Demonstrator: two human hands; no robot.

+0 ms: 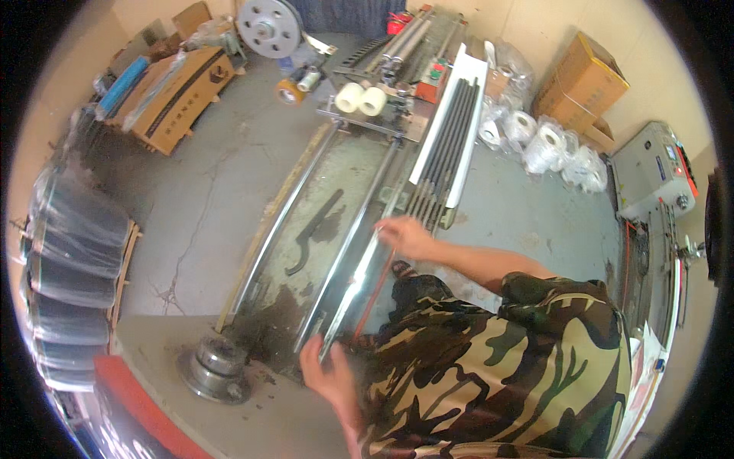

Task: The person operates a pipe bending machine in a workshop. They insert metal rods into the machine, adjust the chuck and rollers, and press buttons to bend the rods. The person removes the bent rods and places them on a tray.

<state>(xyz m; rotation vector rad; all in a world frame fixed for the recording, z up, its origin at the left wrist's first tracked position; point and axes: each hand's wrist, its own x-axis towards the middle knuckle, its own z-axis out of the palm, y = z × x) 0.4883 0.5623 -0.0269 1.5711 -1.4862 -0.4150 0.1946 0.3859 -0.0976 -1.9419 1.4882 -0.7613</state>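
Note:
A long, shiny strip (356,278) runs slantwise between my two hands; whether it is clear film or polished metal, I cannot tell. My right hand (408,238), slightly blurred, has its fingertips on the upper end. The lower end lies between the thumb and fingers of my left hand (330,367). Alongside the strip run two polished steel rails (367,206) of a machine. A hook spanner (315,232) lies between the rails. Beyond my right hand, several dark rods (456,126) rest in a white channel-shaped tray (475,66).
Round steel flanged hub (218,367) stands at lower left, near a red edge (149,396). Two cream rolls (360,100) sit on the machine's far end. Wrapped rolls (542,146) line the right wall beside a carton (582,83). A control cabinet (654,169) stands at right.

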